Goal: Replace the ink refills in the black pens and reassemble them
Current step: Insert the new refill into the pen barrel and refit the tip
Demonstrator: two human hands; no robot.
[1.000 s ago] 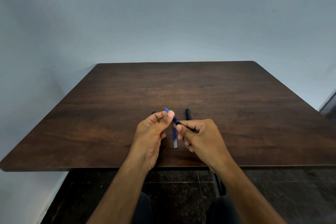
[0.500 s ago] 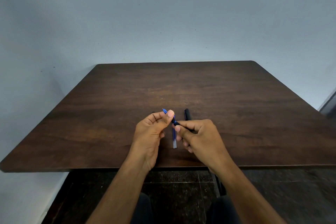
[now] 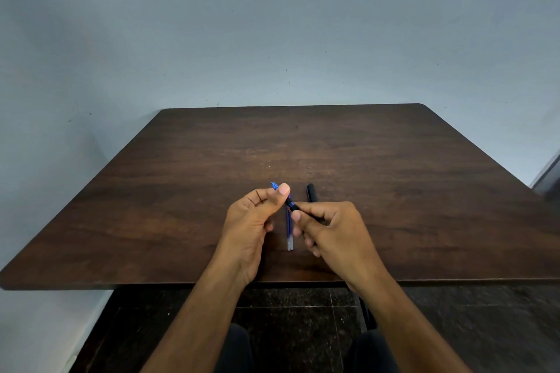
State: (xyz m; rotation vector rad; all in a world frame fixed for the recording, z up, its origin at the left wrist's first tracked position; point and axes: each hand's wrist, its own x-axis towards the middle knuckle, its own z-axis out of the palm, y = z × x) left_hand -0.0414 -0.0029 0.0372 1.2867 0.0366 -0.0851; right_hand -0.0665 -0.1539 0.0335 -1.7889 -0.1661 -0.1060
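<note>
Right at the grip: a blue refill [image 3: 274,185] pinched between thumb and bent fingers of the left hand [image 3: 253,221], with its blue tip poking out past the thumb, up and to the left. Just beside that, a black pen body [image 3: 291,204] pinched by thumb and first finger of the right hand [image 3: 335,232], its dark front end reaching up to the left thumb. Cannot tell if the refill sits inside the pen body or only meets it, since the thumb hides the join. Both hands close together, almost touching, held a little above the table [image 3: 409,191]. Under the gap between the hands, flat on the wood, two more thin refills [image 3: 290,236] side by side, blue along most of their length and pale at the near end, pointing away from the body. Just past the right hand's fingers, a second black pen [image 3: 311,192] lying on the table, partly hidden by that hand. Behind the table, a plain grey-blue wall [image 3: 272,39]. Below the near edge, a dark speckled floor [image 3: 288,312] and two forearms coming in from the bottom.
</note>
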